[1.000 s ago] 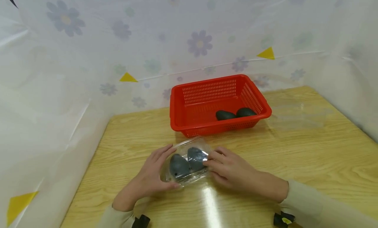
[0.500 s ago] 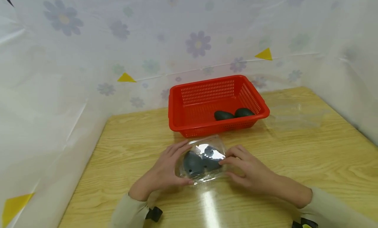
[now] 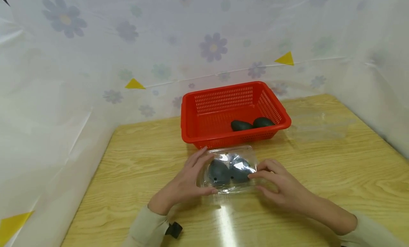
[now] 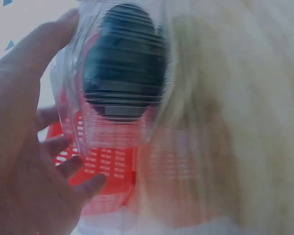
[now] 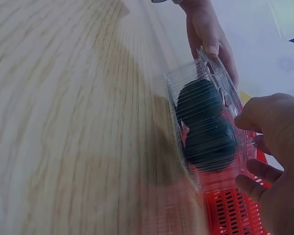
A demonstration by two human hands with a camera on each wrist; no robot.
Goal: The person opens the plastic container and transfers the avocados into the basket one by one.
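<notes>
A clear plastic clamshell box (image 3: 230, 188) with two dark green avocados (image 3: 240, 170) inside lies in front of the red basket, its lid lying over the fruit. My left hand (image 3: 183, 181) holds its left end, thumb at the front edge and fingers at the back corner. At the right end my right hand (image 3: 284, 188) has its curled fingers and thumb around the lid's edge, fingertips on the plastic. In the right wrist view the avocados (image 5: 210, 142) show through the ribbed side of the box, and the right thumb (image 5: 250, 115) is at the rim.
Just behind the box stands a red perforated basket (image 3: 204, 138), with two more avocados (image 3: 263, 122) in its front right corner. Another clear plastic container (image 3: 319, 128) stands to its right on the wooden table (image 3: 134, 161). Flowered sheeting (image 3: 159, 37) encloses the back and sides.
Both hands have moved the box to the right across the table and turned it so its long side lies squarer to the front. The basket's avocados have not moved.
</notes>
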